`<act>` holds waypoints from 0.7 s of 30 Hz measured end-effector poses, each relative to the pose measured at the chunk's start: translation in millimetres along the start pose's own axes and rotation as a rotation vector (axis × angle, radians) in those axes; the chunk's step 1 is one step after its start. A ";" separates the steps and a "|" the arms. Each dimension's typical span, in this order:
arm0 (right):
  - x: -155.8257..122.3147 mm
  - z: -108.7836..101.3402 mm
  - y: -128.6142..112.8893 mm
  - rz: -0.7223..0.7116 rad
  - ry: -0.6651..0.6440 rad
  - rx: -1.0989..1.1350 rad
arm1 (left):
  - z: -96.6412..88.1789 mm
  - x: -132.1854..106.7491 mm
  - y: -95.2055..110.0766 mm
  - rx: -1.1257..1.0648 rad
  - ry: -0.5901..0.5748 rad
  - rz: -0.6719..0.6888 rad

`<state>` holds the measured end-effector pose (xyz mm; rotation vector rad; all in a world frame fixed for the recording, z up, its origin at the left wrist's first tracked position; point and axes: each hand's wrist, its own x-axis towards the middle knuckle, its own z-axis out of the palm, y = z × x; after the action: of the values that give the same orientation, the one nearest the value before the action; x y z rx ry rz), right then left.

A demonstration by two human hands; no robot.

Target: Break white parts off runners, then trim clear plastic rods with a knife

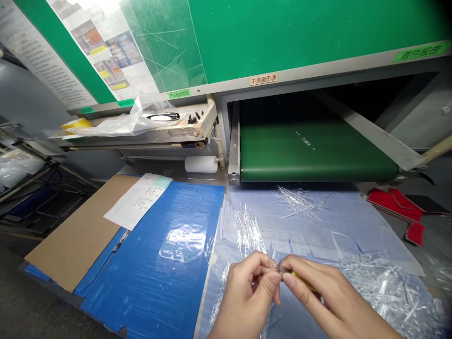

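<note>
My left hand (249,292), thumb against fingers, pinches a small clear plastic piece (269,270) whose shape is mostly hidden. Close against it, my right hand (318,285) is closed around a small yellow-handled tool (302,280); its tip meets the plastic piece between both sets of fingertips, and its kind is hidden. Just beyond my left hand lies a bundle of clear plastic strips (249,230). To the right of my right hand spreads a big heap of clear plastic scraps (395,292). A looser pile of thin strips (300,201) rests farther back on the bluish sheet (339,221).
A green conveyor belt (310,155) runs out behind the sheet, with a small clear part on it. Left are a blue board (141,282), brown cardboard (77,230) and a printed paper (137,202). A shelf (141,136) holds a marker. Red pieces (391,205) lie at right.
</note>
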<state>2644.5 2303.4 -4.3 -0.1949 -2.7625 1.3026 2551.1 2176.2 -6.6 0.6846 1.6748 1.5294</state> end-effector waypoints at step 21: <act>-3.7 17.1 11.7 -0.111 0.323 -0.042 | 0.8 -2.8 9.6 0.214 -0.023 -0.004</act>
<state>2646.9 2297.2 -24.3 -0.2286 -2.4908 1.0794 2552.4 2175.7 3.3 0.8064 1.8379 1.3458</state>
